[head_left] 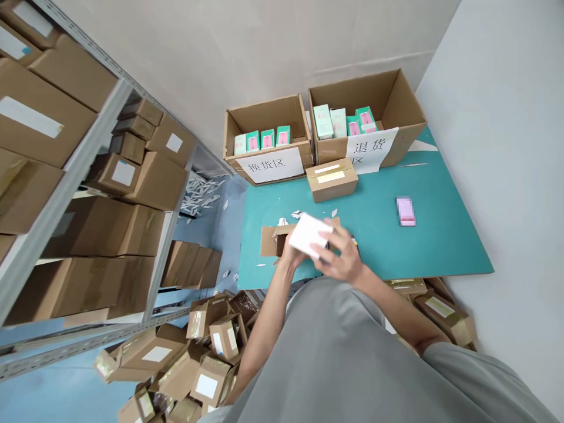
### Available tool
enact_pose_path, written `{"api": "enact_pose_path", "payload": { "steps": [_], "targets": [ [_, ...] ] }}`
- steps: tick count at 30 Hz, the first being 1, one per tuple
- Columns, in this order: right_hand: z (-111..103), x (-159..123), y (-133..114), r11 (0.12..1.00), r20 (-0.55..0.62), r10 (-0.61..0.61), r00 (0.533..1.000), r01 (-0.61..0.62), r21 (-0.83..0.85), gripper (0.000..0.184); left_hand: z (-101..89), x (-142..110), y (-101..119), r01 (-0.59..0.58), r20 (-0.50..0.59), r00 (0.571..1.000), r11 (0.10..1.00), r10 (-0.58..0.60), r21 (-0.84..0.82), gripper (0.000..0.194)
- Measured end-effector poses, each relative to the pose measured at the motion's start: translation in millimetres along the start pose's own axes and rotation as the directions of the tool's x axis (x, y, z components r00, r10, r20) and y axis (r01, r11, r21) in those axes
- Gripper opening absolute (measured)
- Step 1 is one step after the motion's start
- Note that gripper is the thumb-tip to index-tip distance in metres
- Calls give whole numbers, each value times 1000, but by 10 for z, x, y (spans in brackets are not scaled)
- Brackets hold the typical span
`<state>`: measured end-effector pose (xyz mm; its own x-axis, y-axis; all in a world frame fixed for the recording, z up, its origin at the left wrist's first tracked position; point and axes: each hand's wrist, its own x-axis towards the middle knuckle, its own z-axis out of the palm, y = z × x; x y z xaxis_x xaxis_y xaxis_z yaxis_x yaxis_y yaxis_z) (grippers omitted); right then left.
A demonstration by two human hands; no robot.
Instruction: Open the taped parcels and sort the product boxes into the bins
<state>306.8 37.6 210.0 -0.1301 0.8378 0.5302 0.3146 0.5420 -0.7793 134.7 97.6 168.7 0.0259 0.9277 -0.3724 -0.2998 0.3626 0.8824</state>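
Note:
A small white box (308, 235) is held up over the near edge of the teal table (379, 235). My left hand (291, 254) grips its left side from below. My right hand (342, 254) has its fingers on the box's right side. Behind them lies an opened cardboard box (268, 241) with its flaps spread, partly hidden by my hands and the white box. Scraps of crumpled paper (296, 215) lie just beyond it. A small taped cardboard box (333, 181) with labels sits farther back.
At the back stand two open cartons with paper signs, a left carton (264, 164) and a right carton (390, 141), holding green, pink and pale boxes. A pink item (406, 211) lies at right. Shelves with cartons (83, 288) rise at left; discarded boxes (207, 364) pile below.

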Motion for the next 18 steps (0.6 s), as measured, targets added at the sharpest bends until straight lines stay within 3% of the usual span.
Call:
{"api": "enact_pose_path", "payload": {
  "steps": [2,4,6,8,10,12,15,18],
  "targets": [
    [-130,333,156,989,-179,147,973,-147,17,36,7,-102,-88,145,61,988,985,-140,-96,37],
    [-231,647,433,962,-291,272,917,-248,119,43,45,-188,-106,216,103,974,959,-200,-185,45],
    [-282,871,788,904,-322,414,851,-341,260,50,108,-236,-44,167,95,984,966,-151,-196,55],
    [-280,968,1128,825,-342,547,764,-425,372,59,184,-232,83,65,78,995,992,-56,-105,62],
    [-232,945,1364,713,-285,681,675,-523,466,65,260,-179,247,-56,70,996,997,52,47,65],
    [-158,841,1464,568,-149,793,591,-628,532,69,331,-94,410,-188,64,982,961,178,203,63],
    [-38,634,1440,338,91,876,474,-738,584,72,416,44,587,-328,65,943,885,325,331,54],
    [44,452,1375,178,204,898,391,-744,644,72,461,131,635,-354,84,934,869,347,346,49]
  ]
}}
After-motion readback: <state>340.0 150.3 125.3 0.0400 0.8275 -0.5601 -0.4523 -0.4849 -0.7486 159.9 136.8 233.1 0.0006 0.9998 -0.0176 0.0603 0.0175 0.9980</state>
